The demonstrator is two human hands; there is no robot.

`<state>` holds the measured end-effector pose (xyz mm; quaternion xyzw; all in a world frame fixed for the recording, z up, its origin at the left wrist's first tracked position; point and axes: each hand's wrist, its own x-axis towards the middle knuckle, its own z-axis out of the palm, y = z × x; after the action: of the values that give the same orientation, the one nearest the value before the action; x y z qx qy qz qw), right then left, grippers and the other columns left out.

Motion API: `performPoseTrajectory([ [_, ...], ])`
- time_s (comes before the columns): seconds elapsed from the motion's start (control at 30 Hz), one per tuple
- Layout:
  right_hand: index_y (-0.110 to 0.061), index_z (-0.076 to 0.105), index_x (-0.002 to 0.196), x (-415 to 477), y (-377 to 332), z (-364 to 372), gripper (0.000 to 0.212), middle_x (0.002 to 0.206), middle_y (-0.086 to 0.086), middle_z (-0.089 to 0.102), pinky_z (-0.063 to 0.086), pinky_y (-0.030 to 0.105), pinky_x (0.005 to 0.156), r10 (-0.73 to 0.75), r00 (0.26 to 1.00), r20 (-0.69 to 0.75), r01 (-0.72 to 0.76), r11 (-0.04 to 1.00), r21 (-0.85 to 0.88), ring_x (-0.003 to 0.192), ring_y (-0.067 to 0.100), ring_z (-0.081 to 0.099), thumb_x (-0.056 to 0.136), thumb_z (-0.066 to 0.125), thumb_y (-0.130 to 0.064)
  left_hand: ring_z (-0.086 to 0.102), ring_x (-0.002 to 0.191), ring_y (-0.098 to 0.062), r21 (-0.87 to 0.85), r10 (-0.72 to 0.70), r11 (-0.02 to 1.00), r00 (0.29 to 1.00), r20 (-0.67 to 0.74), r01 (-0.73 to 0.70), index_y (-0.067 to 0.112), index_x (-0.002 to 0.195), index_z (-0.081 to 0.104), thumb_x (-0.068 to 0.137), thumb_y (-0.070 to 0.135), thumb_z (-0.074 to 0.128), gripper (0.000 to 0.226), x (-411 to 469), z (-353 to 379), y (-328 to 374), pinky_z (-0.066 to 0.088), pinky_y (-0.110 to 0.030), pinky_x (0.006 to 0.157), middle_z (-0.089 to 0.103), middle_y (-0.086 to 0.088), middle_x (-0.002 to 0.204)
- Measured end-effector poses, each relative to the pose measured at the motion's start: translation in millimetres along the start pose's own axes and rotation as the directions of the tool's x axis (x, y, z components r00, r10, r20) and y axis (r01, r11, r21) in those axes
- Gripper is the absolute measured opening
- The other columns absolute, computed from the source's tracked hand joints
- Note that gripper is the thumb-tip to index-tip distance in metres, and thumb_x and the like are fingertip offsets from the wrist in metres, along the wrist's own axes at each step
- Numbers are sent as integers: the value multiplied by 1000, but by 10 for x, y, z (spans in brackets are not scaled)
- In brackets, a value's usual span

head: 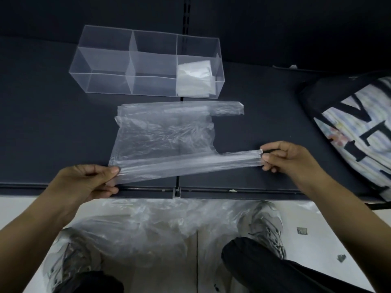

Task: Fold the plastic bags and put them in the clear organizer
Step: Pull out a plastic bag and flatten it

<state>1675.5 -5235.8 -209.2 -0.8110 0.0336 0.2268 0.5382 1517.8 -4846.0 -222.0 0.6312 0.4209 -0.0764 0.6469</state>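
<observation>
A clear plastic bag (165, 134) lies flat on the dark shelf, handles pointing right. Its near edge is lifted off the surface. My left hand (91, 182) pinches the bag's near bottom corner. My right hand (289, 159) pinches the end of the near handle, and the strip between them is stretched taut. Behind the bag stands the clear organizer (146, 62) with several compartments. A folded bag (194, 77) sits in its front right compartment; the other compartments look empty.
A heap of loose plastic bags (152, 229) lies on the pale floor between my shoes, below the shelf's front edge (232, 192). A printed tote bag (355, 132) rests on the shelf at the right. Bare dark shelf spreads left of the organizer.
</observation>
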Motion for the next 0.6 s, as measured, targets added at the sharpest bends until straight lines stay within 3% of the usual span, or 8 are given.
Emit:
performPoseTrajectory([
  [0.17,-1,62,98,-34,33,-116,9,66,6,70,47,15,48,35,983,-181,-49,996,-77,51,7,62,91,58,2,71,58,-22,69,17,997,1000,6,-17,3,86,72,79,16,72,15,-20,-34,-10,53,-18,48,71,-15,66],
  [0.27,-10,64,94,-118,-50,73,8,75,2,68,47,25,61,-57,976,-209,-26,927,-375,60,12,64,92,57,-6,68,51,-20,271,78,959,997,21,-80,9,87,68,74,25,76,22,-80,-34,20,51,-20,42,68,-8,59],
  [0.33,-17,66,91,-199,-229,393,10,87,-3,63,44,19,73,-293,943,-158,156,808,-568,73,9,61,89,60,-8,63,47,-17,584,321,784,943,-89,-212,18,82,62,73,39,77,27,-83,-31,68,45,-21,40,66,0,57],
  [0.4,-13,68,96,-263,-452,820,14,99,0,56,43,17,83,-503,864,-28,397,713,-578,87,12,58,88,59,-4,60,62,-20,797,679,481,730,-74,-366,19,85,60,79,37,74,23,-80,53,140,43,-27,52,64,3,73],
  [0.43,-9,68,101,-262,-548,1039,18,108,4,55,42,21,91,-570,820,48,494,663,-562,98,18,57,88,58,-2,59,75,-26,824,786,345,618,8,-450,15,93,62,85,30,71,19,-77,137,158,45,-32,62,63,-2,87],
  [0.47,-7,66,110,-246,-628,1253,23,119,9,54,38,24,100,-600,788,139,565,615,-551,111,25,53,90,57,-2,58,89,-33,829,825,233,554,109,-509,10,103,64,89,25,65,20,-71,235,159,46,-39,75,62,-10,101],
  [0.5,-6,61,121,-220,-684,1450,30,134,12,48,31,25,108,-591,769,243,612,573,-546,125,28,45,92,55,-5,56,105,-37,828,814,138,539,218,-544,6,114,63,92,26,58,30,-59,333,128,44,-44,89,60,-16,116],
  [0.6,-16,31,148,-85,-631,1809,53,160,7,13,4,33,118,-493,739,458,664,419,-620,146,23,11,99,46,-28,32,140,-32,821,623,-32,631,462,-569,7,141,45,93,44,34,62,-90,555,-51,24,-49,115,41,-14,148],
])
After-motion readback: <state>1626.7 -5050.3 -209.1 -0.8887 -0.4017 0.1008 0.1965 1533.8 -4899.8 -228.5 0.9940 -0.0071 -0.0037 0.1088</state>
